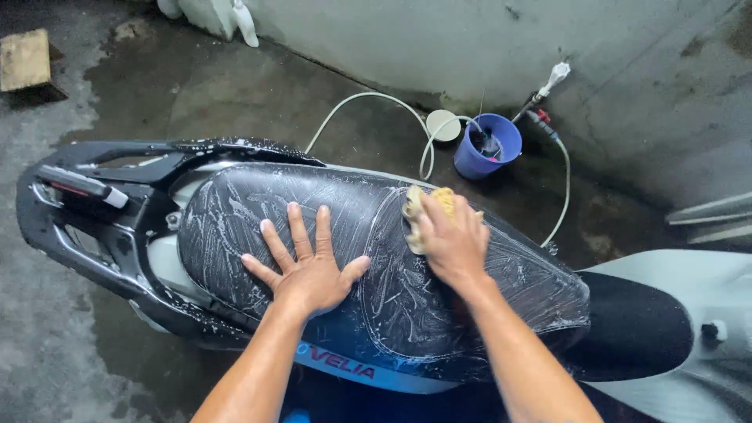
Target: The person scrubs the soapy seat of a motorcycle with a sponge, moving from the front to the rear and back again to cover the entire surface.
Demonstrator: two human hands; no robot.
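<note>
- a black scooter seat [368,258], streaked all over with white soap suds, is stretching across the middle of the view, seen from above; everything below is being placed relative to this seat.
- the left hand [305,262] is lying flat on the seat's rear half, palm down, fingers spread wide and pointing away from the person; it is gripping nothing, only pressing on the wet surface.
- the right hand [450,239] is resting on the seat's middle, a little toward the front, fingers curled over a yellow sponge [427,207] and pressing it against the seat.
- the sponge is sitting under the right hand's fingertips, on the far side of the seat from the person, with its yellow edge and some foam peeking out beyond the fingers; it is lying well apart from the left hand.
- both bare forearms are reaching in from the near side of the seat.
- behind the seat's rear end, a black grab rail [86,196] dotted with suds is wrapping around the scooter's tail.
- beyond the seat's far edge, a blue bucket [487,147] is standing on the wet concrete floor [235,94] near a grey wall.
- a pale hose [368,98] is looping over the floor between the seat and the bucket.
- past the seat's front end, the scooter's pale grey body panel [689,290] is showing.
</note>
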